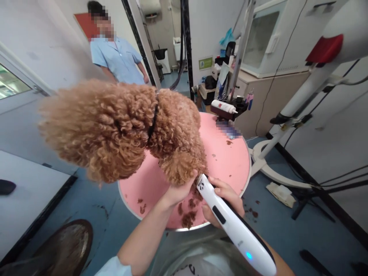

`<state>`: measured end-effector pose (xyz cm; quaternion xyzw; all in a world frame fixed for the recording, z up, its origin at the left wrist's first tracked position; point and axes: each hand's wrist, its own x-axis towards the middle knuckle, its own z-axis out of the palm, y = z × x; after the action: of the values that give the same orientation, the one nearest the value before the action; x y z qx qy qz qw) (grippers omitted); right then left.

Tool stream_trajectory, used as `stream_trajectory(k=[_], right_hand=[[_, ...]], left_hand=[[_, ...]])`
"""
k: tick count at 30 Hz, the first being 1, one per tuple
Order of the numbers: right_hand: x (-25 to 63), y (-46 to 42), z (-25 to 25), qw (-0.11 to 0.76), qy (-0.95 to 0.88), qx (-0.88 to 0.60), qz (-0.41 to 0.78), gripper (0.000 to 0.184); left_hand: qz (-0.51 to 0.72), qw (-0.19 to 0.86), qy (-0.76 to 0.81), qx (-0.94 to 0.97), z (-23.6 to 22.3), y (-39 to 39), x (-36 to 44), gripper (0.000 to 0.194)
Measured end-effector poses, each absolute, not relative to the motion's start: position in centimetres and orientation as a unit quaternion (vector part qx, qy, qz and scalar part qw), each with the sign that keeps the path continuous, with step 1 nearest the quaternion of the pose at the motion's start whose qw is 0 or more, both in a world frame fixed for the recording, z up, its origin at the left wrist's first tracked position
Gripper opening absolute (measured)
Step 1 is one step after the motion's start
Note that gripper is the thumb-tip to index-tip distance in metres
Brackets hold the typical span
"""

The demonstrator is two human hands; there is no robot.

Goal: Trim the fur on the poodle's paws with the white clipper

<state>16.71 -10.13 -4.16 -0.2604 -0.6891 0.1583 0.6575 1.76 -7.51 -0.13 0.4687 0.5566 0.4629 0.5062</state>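
Note:
A curly brown dog (120, 126) stands on a round pink grooming table (230, 161), a black collar round its neck. My left hand (178, 191) is closed round the dog's rear end or leg, fingers buried in the fur. My right hand (224, 199) grips a white electric clipper (232, 224) with a blue light near its tail. The clipper's head touches the fur just beside my left hand. Clumps of cut brown fur (188, 218) lie on the table under both hands.
A person in a light blue shirt (117, 57) stands behind the dog. A white dryer stand (304, 92) rises at the right, its base and cables on the blue floor. A tray with bottles (227, 107) hangs at the table's far edge. A brown stool (66, 245) sits lower left.

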Motion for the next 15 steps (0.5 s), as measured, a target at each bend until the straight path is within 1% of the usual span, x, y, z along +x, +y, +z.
stream_trajectory(k=[3,6,11,15], right_hand=[[16.5,-10.0,-4.1,0.645,-0.695,-0.268,0.170,0.052],[16.4,-10.0,-4.3,0.664,-0.670,-0.277,0.186,0.049],[15.9,-10.0,-4.5,0.681,-0.645,-0.302,0.171,0.042],[15.1,-9.3,-4.6,0.719,-0.595,-0.289,0.214,0.040]], left_hand=[[0.448,0.501,0.528,0.519,0.3,-7.3,1.9,0.055],[0.451,0.508,0.510,0.528,0.6,-7.2,2.0,0.059],[0.462,0.546,0.491,0.497,0.2,-7.2,2.4,0.062],[0.465,0.562,0.516,0.449,-0.4,-7.1,2.7,0.064]])
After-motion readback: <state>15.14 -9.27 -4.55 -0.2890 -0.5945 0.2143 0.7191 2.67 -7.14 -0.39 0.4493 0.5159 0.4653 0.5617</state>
